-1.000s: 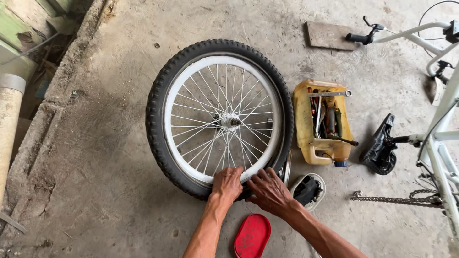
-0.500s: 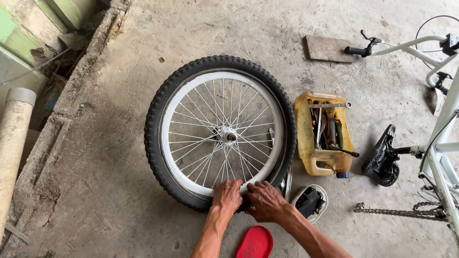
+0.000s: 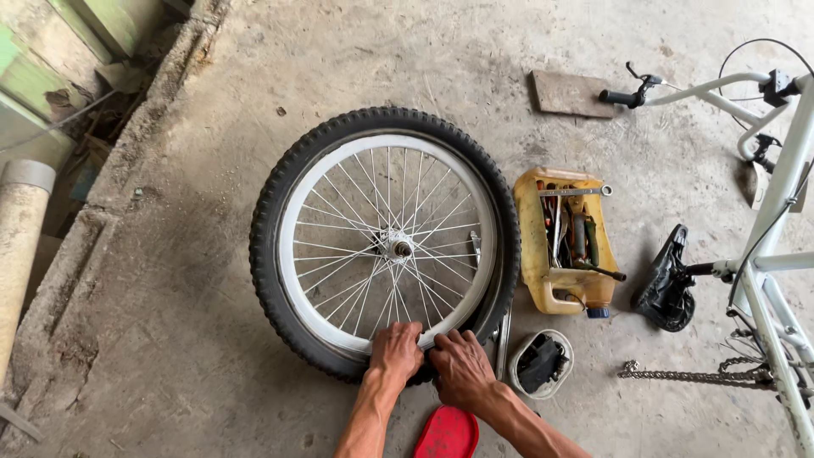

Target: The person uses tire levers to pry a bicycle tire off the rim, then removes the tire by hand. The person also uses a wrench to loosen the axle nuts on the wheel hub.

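Observation:
A bicycle wheel (image 3: 386,246) lies flat on the concrete floor, with a black knobby tyre (image 3: 267,254), a white rim and thin steel spokes. My left hand (image 3: 396,350) and my right hand (image 3: 459,368) press side by side on the tyre's near edge, fingers curled over it where it meets the rim. Neither hand holds a separate tool that I can see.
A cut-open yellow jug (image 3: 566,240) full of tools lies right of the wheel. A small round container (image 3: 541,363), a red sandal (image 3: 447,433), an upturned white bicycle frame (image 3: 767,263) with black saddle (image 3: 666,284), and a loose chain (image 3: 691,375) are nearby. A rough kerb (image 3: 110,195) runs along the left.
The view has shifted so the wheel sits lower in the picture. My hands stay on the tyre's near edge, slightly shifted along it.

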